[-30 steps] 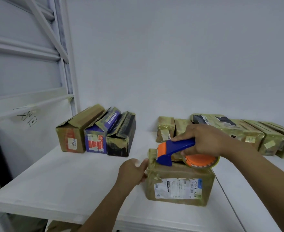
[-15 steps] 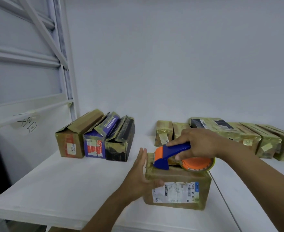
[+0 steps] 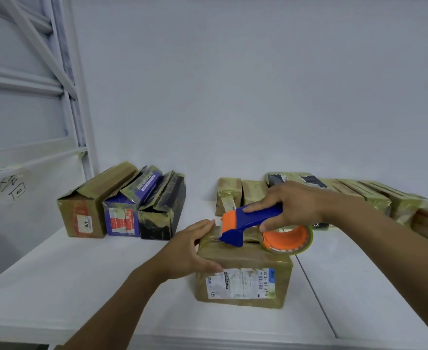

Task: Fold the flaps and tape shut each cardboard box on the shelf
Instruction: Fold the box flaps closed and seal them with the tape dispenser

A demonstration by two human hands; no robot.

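The left hand (image 3: 185, 251) has closed on the left end of the cardboard box (image 3: 243, 258); a second ago it hung curled just beside it. Its thumb now lies on the front face by the white label (image 3: 240, 282), and its fingers bend over the top's far edge. The white shelf (image 3: 81, 274) carries the box near its front edge, about midway along. A row of taped boxes (image 3: 374, 198) lines the back edge to the right. Toward the back left corner stand a brown box (image 3: 91, 203), a purple box (image 3: 129, 210) and a black box (image 3: 162, 213), side by side, their tops rumpled. The right hand (image 3: 296, 205) grips the blue handle of the tape dispenser (image 3: 243, 223), forefinger laid along its top. The dispenser's nose rests on the box's top near the left end. Its orange tape roll (image 3: 286, 239) sits over the right end of the box's top.
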